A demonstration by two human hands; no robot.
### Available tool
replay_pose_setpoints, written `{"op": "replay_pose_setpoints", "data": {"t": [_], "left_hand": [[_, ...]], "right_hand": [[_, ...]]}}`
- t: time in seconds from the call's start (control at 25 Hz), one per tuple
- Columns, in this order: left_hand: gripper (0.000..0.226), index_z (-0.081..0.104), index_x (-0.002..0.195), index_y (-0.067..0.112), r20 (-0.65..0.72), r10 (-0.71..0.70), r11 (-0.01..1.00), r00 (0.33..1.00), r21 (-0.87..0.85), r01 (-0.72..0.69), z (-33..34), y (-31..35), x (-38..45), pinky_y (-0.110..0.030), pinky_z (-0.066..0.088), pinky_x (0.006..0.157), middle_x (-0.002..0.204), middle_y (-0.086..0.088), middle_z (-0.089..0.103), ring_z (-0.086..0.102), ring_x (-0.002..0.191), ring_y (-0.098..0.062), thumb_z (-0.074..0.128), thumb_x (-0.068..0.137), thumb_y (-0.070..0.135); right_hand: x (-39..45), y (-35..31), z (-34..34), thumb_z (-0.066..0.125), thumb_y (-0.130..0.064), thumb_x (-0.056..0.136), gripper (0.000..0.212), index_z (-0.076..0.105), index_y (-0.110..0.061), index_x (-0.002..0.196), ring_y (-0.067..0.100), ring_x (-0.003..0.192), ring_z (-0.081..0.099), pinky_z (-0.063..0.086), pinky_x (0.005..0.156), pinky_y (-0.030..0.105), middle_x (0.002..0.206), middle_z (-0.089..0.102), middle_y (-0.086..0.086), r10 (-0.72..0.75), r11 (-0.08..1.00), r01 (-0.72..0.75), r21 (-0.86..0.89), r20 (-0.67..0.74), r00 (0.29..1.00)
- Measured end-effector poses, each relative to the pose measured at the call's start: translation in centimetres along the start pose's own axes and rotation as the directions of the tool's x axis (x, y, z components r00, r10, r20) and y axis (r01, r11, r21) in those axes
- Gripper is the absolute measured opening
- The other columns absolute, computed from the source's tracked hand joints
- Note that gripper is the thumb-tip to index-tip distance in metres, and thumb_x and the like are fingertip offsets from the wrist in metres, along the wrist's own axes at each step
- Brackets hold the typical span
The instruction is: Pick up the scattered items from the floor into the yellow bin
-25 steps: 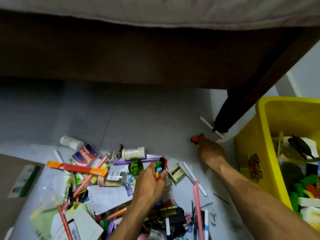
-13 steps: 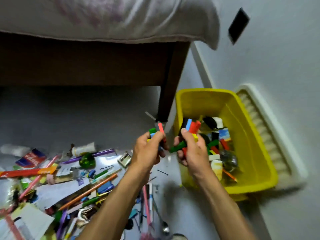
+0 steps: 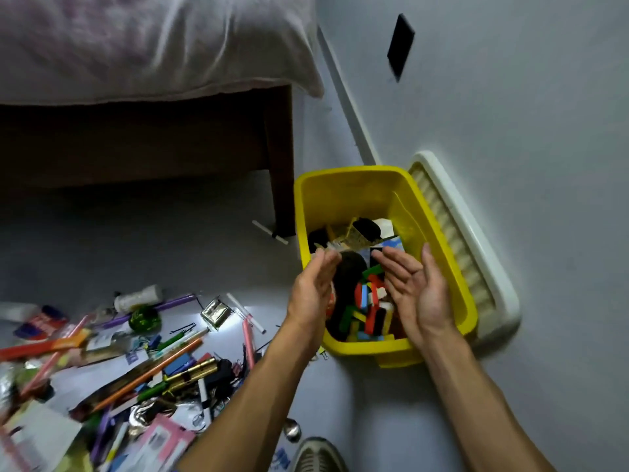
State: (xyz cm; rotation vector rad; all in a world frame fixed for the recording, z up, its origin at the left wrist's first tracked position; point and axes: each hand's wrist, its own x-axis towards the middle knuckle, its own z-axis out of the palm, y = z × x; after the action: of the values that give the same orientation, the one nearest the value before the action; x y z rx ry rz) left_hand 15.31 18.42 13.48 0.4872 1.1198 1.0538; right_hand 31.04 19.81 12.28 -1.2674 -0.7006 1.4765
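The yellow bin (image 3: pixel 343 189) stands on the floor by the wall, right of the bed leg. Inside lie coloured blocks (image 3: pixel 369 306), a dark round thing and cards. My left hand (image 3: pixel 315 289) hovers over the bin's left rim, palm turned inward, fingers apart, holding nothing. Above the bin's right half my right hand (image 3: pixel 413 291) is open with its palm up and empty. A heap of scattered items (image 3: pixel 146 362) covers the floor at the lower left: pens, pencils, a green marble (image 3: pixel 144 320), a white bottle (image 3: pixel 138 298), papers and packets.
A wooden bed with a pale cover (image 3: pixel 153 49) fills the top left, its leg (image 3: pixel 280 172) just left of the bin. A white ribbed lid (image 3: pixel 466 247) leans against the wall behind the bin. A shoe (image 3: pixel 318 456) shows at the bottom edge. A white stick (image 3: pixel 269 232) lies near the bed leg.
Both hands, which held bunches of coloured blocks half a second ago, have moved over the bin and opened; the blocks now lie in the bin. The view has swung right.
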Motion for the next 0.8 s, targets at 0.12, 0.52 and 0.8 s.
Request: {"op": "replay_pose_setpoints", "data": {"t": [0.12,0.52,0.8], "left_hand": [[0.049,0.056,0.132,0.012,-0.027,0.023,0.999,0.999,-0.036,-0.024,-1.2,-0.7,-0.7,-0.03,0.037,0.106,0.128,-0.002,0.063,0.055,0.123,-0.014,0.035,0.101,0.044],[0.051,0.055,0.134,0.018,-0.34,0.143,0.99,0.929,0.037,-0.139,-15.7,2.7,-0.5,-0.04,0.037,0.111,0.129,-0.002,0.063,0.057,0.12,-0.017,0.032,0.101,0.05],[0.047,0.069,0.107,0.033,-0.505,0.002,0.999,0.863,0.04,0.022,-25.6,-0.4,0.8,-0.029,0.052,0.071,0.101,0.005,0.075,0.071,0.09,-0.013,0.042,0.084,0.064]], "right_hand": [[-0.8,1.3,1.0,0.03,-0.054,0.1,0.06,0.062,-0.008,0.123,0.014,0.119,0.061,0.037,0.111,0.037,0.12,0.07,0.006,-0.019,1.0,0.019,-0.004,0.008,1.0],[2.6,10.2,19.3,0.047,-0.033,0.101,0.024,0.068,-0.021,0.099,0.018,0.104,0.063,0.05,0.086,0.032,0.108,0.068,0.003,0.057,0.877,0.016,-0.481,0.136,0.989],[16.0,16.7,20.6,0.052,-0.026,0.095,0.066,0.021,-0.021,0.153,0.037,0.137,0.036,0.039,0.107,0.047,0.158,0.023,0.013,0.177,-0.096,0.169,-0.981,0.151,0.973]]}}
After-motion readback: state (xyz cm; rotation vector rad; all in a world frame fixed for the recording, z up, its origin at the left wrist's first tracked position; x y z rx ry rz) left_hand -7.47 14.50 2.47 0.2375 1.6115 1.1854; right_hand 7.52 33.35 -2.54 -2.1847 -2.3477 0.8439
